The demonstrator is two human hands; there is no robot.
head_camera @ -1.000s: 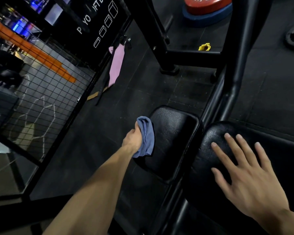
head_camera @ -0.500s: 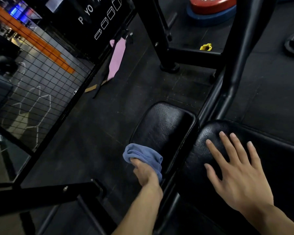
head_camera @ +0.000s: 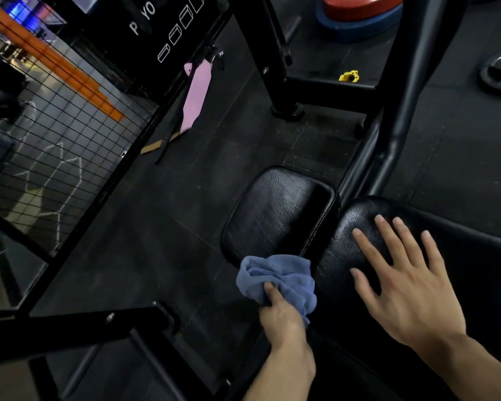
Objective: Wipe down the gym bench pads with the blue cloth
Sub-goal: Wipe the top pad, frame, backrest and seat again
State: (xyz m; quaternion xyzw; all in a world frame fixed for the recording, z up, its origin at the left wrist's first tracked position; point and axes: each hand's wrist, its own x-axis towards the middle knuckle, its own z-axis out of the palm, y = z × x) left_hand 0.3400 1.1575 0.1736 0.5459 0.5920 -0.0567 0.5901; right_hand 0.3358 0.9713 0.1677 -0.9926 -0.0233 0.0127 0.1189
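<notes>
Down at the near edge of the small seat pad, the left hand holds the blue cloth, bunched up, with the fingers clenched around its lower folds. The cloth touches the pad's near corner and sits in the gap between that pad and the larger back pad to its right. The right hand lies flat on the rounded end of the larger pad, its fingers spread and released, gripping nothing. Both pads are black, glossy and cracked. Beyond them stands a black steel frame on dark rubber floor, with a yellow clip behind its crossbar and a red weight plate farther back.
</notes>
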